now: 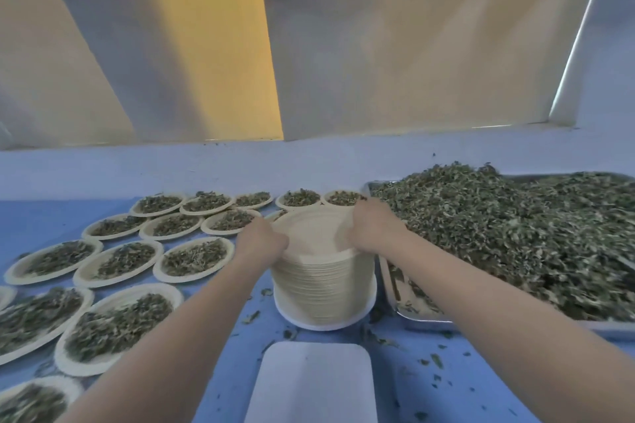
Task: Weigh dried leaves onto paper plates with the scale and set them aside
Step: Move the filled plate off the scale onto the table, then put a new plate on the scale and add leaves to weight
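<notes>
A tall stack of cream paper plates (321,288) stands in the middle of the blue table. My left hand (263,239) grips the left rim of the top plates, fingers curled over the edge. My right hand (372,228) grips the right rim of the same top plates. The white scale (314,385) lies flat just in front of the stack with nothing on its platform. A metal tray (412,318) to the right holds a large heap of dried leaves (515,237).
Several paper plates filled with leaves (127,259) cover the table's left side and run in a row behind the stack. Loose leaf bits (436,361) lie scattered near the scale. A wall rises behind the table, with blue cloth hanging above.
</notes>
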A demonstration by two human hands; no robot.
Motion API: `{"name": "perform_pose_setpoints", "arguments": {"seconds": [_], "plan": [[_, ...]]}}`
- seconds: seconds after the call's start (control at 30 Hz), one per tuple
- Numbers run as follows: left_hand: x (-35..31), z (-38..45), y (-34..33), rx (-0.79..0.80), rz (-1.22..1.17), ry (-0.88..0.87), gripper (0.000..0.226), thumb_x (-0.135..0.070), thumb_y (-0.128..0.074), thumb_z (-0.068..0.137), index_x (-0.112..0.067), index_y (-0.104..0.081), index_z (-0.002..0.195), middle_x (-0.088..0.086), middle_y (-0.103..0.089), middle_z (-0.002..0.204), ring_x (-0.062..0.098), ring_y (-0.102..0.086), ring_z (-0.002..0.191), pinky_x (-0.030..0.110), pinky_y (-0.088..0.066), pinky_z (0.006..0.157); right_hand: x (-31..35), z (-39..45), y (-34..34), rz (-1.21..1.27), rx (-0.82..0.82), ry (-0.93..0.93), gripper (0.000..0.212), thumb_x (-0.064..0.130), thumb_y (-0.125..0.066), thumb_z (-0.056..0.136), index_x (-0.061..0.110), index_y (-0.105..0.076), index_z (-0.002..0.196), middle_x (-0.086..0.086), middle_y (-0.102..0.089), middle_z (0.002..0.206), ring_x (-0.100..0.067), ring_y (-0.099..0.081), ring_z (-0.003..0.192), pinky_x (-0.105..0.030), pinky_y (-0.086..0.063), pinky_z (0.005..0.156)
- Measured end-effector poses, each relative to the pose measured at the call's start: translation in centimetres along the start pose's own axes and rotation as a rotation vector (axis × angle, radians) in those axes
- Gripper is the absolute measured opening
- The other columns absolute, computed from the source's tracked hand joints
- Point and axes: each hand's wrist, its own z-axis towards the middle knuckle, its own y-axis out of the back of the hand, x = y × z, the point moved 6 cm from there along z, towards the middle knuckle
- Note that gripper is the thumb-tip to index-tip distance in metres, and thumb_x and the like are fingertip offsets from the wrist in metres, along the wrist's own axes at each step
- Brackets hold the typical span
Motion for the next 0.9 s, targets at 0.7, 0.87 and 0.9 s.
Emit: {"name": "perform_pose_setpoints", "arguments": {"seconds": [0.7,0.87,0.9], "plan": [[-2.2,-6.3,6.0,-0.036,-0.240,-0.305,0.020,0.010,-0.037,0.081,-0.008,-0.046,0.083,0.013,-0.042,0.079,0.020,-0.034,0.063,0.027,-0.022,0.054,0.2,-5.9,4.9,0.388,-0.203,0.083,0.020,0.004,-0.044,0.085,-0.007,-0.061,0.087,-0.022,-0.063,0.090,-0.023,-0.054,0.069,-0.031,-0.039,0.058],[1.0,-13.0,5.0,0.022,-0.349,-0.315,0.040,0.009,-0.037,0.082,-0.028,-0.053,0.076,-0.004,-0.051,0.071,0.021,-0.045,0.064,0.026,-0.031,0.053,0.4,-13.3,2.6,0.496,-0.232,0.101,0.031,0.007,-0.052,0.087,-0.011,-0.057,0.112,-0.027,-0.061,0.112,-0.010,-0.066,0.086,-0.036,-0.044,0.082],[1.7,-13.9,4.4,0.028,-0.358,-0.312,0.042,0.010,-0.037,0.082,-0.027,-0.057,0.081,-0.004,-0.052,0.070,0.017,-0.046,0.061,0.022,-0.032,0.049,0.5,-14.3,1.6,0.502,-0.225,0.097,0.029,0.007,-0.052,0.087,-0.008,-0.059,0.110,-0.025,-0.064,0.109,-0.019,-0.065,0.092,-0.037,-0.045,0.084]]}}
